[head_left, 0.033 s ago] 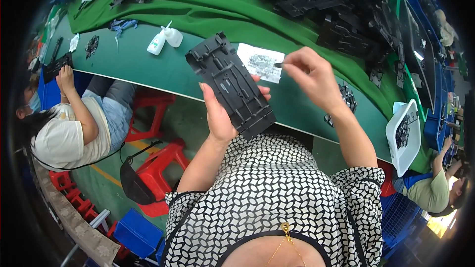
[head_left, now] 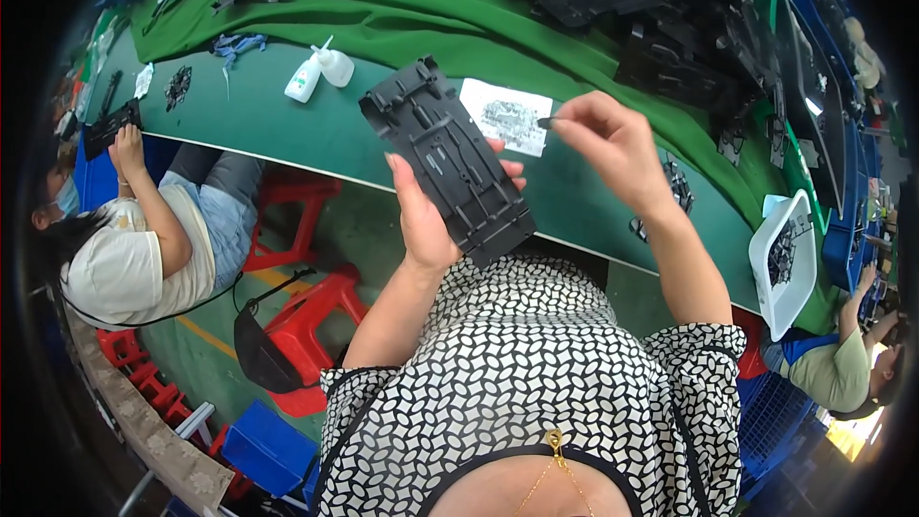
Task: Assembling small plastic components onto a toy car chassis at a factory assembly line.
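Note:
My left hand point(head_left: 428, 230) grips a long black moulded plastic part point(head_left: 450, 158) from below. Its thumb lies along the left edge, and its fingertips show at the right edge. The part is tilted above the table's front edge, with its ribbed side facing up. My right hand point(head_left: 613, 148) is raised to the right, thumb and forefinger pinching a small dark piece point(head_left: 546, 123) too small to name. Behind that piece a white printed sheet point(head_left: 504, 107) with a grey picture lies on the green table point(head_left: 383, 105).
Two white squeeze bottles point(head_left: 319, 74) stand left of the part. Black plastic parts point(head_left: 593, 0) are heaped on green cloth point(head_left: 412, 10). Small black pieces point(head_left: 678, 187) and a white tray point(head_left: 802, 278) lie rightward. A co-worker point(head_left: 144, 249) sits left, near a red stool point(head_left: 306, 325).

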The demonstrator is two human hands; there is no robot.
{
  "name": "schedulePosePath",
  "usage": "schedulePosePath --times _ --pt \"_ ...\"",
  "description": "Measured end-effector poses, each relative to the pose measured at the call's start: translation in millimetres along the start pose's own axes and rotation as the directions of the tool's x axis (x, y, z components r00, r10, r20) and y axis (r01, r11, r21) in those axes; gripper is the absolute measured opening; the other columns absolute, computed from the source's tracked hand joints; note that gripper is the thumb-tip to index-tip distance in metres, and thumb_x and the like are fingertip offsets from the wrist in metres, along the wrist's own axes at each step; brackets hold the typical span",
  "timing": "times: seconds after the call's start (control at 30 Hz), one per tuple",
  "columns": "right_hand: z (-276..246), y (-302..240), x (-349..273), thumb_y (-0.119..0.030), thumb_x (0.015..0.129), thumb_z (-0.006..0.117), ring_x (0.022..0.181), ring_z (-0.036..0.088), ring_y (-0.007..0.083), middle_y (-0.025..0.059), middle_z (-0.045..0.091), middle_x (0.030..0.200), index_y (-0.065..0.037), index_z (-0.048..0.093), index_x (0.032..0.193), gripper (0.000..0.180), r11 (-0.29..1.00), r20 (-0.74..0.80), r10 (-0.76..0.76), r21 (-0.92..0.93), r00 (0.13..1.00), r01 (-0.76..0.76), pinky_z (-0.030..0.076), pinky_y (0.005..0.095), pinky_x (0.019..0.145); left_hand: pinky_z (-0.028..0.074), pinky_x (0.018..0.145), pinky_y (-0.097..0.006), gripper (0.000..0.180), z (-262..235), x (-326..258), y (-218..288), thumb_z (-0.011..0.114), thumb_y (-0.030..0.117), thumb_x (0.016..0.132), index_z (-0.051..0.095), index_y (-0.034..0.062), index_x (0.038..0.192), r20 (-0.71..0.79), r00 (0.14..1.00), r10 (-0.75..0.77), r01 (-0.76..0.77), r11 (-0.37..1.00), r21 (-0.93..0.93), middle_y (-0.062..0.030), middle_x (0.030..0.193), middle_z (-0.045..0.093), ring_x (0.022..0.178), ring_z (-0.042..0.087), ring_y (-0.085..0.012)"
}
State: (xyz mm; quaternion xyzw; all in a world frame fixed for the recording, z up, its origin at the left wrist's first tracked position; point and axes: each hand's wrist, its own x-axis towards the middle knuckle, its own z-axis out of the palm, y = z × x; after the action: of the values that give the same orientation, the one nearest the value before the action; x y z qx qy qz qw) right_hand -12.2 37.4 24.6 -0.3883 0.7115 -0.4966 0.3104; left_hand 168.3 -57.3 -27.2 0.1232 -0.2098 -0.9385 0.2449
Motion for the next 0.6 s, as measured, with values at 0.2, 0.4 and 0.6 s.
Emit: schedulePosePath --times 0.2,0.4,0.6 --pt "-6.3 -12.9 -30.3 -0.008 0.080 0.064 0.068 0.053 0.0066 0.0005 0.059 0.078 0.000 0.061 0.089 0.012 0.992 0.036 0.058 0.110 0.998 -0.061 0.043 0.0206 0.061 0.048 0.084 -0.053 0.083 11.4 1.1 8.6 0.013 0.068 0.085 0.039 -0.0012 0.124 -0.027 0.999 0.025 -0.026 0.998 -0.052 -0.0184 0.117 0.050 0.097 0.058 -0.0293" --pt "-3.3 -11.0 -49.2 -0.005 0.061 0.062 0.064 0.052 0.0168 0.0046 0.054 0.077 -0.002 0.061 0.083 0.023 0.406 0.272 -0.767 -0.496 0.582 0.767 0.038 0.0290 0.053 0.048 0.083 -0.053 0.085 21.1 0.4 9.5 0.013 0.069 0.085 0.038 -0.0016 0.124 0.023 0.998 0.058 -0.057 0.998 -0.009 -0.0190 0.118 0.049 0.097 0.057 -0.0295" --pt "-3.0 -10.1 -58.6 -0.009 0.062 0.061 0.065 0.052 0.0151 0.0036 0.054 0.077 -0.001 0.060 0.084 0.023 0.268 0.352 -0.783 -0.554 0.513 0.788 0.037 0.0281 0.054 0.049 0.083 -0.052 0.086 25.3 -3.0 8.4 0.014 0.070 0.084 0.037 -0.0022 0.125 0.075 0.992 0.097 -0.104 0.990 0.097 -0.0198 0.118 0.049 0.097 0.058 -0.0300"
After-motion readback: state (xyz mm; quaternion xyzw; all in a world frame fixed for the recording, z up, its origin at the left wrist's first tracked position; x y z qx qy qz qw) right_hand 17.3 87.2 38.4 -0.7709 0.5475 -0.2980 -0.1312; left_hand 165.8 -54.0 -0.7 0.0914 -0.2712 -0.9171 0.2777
